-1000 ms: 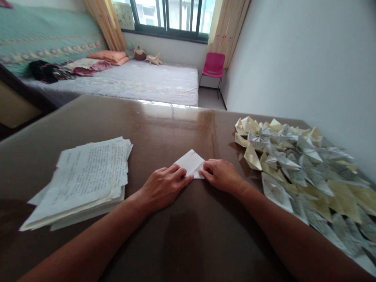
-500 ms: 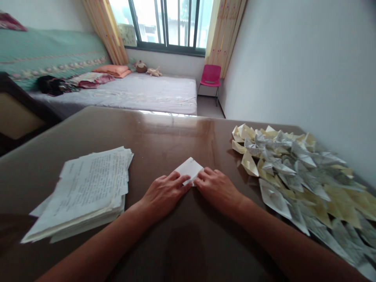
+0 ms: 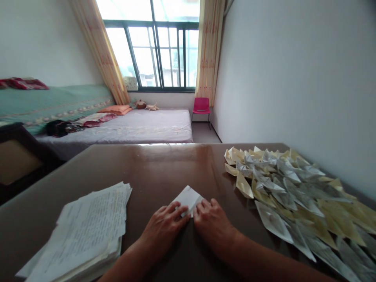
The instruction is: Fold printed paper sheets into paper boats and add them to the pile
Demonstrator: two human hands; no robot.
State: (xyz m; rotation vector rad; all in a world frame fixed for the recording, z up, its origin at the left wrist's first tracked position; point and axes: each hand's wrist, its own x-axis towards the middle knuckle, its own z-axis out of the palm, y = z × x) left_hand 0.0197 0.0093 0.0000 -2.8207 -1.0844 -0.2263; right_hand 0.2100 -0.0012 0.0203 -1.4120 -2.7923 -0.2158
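A small folded sheet of white paper (image 3: 187, 199) lies on the brown table in front of me, its pointed corner facing away and a crease showing near its right side. My left hand (image 3: 167, 221) holds its lower left edge, fingers bent over it and thumb near the bottom corner. On the right side, my right hand (image 3: 213, 223) grips the paper's edge with curled fingers. The two hands almost meet at the near corner. My fingers hide the paper's lower edges.
To the left is a stack of written paper sheets (image 3: 85, 231). Many folded paper boats (image 3: 273, 172), white and yellowish, crowd the right side of the glossy table (image 3: 164, 168). Beyond the table stand a bed (image 3: 158, 125) and a pink chair (image 3: 201, 105).
The camera has tilted up, so everything sits lower in view. My right hand has shifted slightly on the paper, and a crease with a raised right part now shows.
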